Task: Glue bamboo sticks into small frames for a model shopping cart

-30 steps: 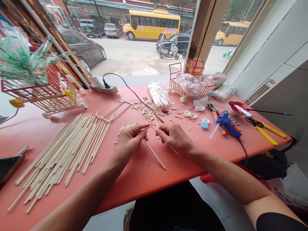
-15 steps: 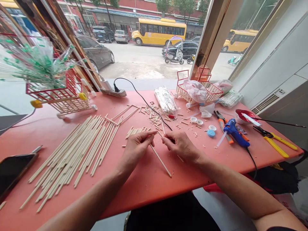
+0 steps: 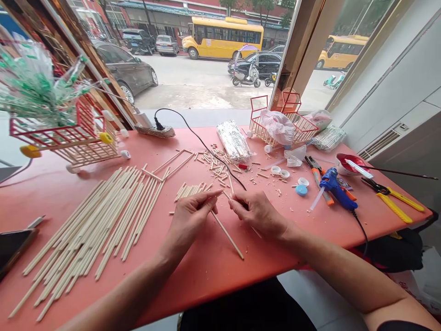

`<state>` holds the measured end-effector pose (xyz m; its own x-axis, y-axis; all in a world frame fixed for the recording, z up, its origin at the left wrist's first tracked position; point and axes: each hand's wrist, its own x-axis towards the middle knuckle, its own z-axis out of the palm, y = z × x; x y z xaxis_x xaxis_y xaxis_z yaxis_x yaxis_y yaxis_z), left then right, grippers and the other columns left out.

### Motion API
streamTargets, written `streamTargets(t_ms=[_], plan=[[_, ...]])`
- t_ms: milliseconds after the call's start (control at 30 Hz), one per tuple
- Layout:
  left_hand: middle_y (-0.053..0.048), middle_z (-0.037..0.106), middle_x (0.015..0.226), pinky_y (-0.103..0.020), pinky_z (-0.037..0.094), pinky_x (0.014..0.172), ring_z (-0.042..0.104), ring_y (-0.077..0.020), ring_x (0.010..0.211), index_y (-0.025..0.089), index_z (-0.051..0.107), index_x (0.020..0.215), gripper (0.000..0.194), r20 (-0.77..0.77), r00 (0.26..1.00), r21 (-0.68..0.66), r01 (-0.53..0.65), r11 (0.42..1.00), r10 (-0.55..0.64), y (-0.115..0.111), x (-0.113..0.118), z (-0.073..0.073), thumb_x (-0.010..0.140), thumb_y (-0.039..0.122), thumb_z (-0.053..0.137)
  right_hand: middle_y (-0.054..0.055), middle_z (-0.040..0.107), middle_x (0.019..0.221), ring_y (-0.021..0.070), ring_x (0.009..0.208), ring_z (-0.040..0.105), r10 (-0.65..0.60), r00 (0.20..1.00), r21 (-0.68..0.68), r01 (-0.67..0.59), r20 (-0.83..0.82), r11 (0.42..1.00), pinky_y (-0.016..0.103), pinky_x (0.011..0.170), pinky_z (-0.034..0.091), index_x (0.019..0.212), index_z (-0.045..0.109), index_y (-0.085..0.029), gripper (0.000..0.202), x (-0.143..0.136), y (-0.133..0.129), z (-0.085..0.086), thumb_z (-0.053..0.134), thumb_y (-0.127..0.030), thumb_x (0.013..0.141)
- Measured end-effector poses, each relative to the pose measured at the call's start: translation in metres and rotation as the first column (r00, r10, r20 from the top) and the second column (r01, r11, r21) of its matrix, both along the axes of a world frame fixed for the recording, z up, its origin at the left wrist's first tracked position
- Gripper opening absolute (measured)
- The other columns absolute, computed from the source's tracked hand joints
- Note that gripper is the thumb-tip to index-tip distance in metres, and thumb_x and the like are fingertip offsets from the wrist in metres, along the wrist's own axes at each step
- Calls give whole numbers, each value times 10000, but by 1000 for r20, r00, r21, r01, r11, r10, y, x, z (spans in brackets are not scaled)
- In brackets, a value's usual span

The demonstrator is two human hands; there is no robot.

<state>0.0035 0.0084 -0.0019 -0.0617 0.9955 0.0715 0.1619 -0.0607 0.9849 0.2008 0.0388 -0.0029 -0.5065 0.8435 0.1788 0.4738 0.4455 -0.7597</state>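
One wooden stick (image 3: 228, 234) slants out below my left hand (image 3: 189, 214), which pinches it; my right hand (image 3: 259, 213) clasps another stick (image 3: 226, 195)

Brightly and evenly lit by day, clearest in the middle.
Lit from ahead through the wide window (image 3: 203, 99), with a slightly washed, hazy look over the pavement outside. Pales the far side of the bench (image 3: 193, 276) and leaves a deeper orange-red along the near edge. Glints off the foil packet (image 3: 234, 140); casts only soft, faint shadows. Drops to near-black below at right, swallowing detail in the black bundle (image 3: 396, 253). Reads crisply around the fingers (image 3: 201, 198) and loose sticks (image 3: 86, 230), blurs over the clear-and-green wrappers (image 3: 37, 87), and stretches the forearms (image 3: 138, 287) toward the lower corners.
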Motion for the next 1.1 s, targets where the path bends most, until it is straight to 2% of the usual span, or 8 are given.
streamTargets(t_ms=[167, 400, 633, 1100], plan=[[1, 648, 625, -271, 442, 656, 535, -139, 619, 161, 850, 1073, 327, 12, 1000, 9, 9, 1000, -9, -1, 3, 1, 844, 337, 697, -63, 415, 606, 80, 574, 367, -13, 1000, 4, 13, 13, 1000, 240, 566, 273, 676, 477, -192, 298, 0, -1, -1, 519, -258, 963], [0, 650, 607, -283, 453, 666, 535, -142, 602, 154, 851, 1056, 328, 19, 1000, 2, 9, 1000, -9, 1, 3, 1, 831, 344, 706, -65, 351, 595, 86, 575, 340, -10, 1000, 31, 10, 5, 999, 254, 566, 255, 639, 406, -205, 333, -1, 1, -3, 512, -250, 951], [-2, 640, 605, -275, 448, 651, 545, -146, 614, 158, 858, 985, 297, -4, 1000, 9, 4, 1000, -4, 1, 4, 0, 832, 349, 691, -68, 348, 599, 82, 577, 335, 2, 1000, 52, -3, 21, 999, 251, 567, 251, 652, 392, -205, 324, 1, 1, -5, 510, -240, 951], [-5, 639, 614, -276, 452, 644, 551, -152, 626, 163, 856, 1049, 328, -20, 1000, 28, -6, 1000, 6, 0, 5, -4, 845, 358, 687, -65, 372, 600, 88, 580, 337, -1, 999, 58, -2, 39, 998, 262, 572, 242, 662, 409, -205, 309, 1, 1, -6, 504, -227, 954]])
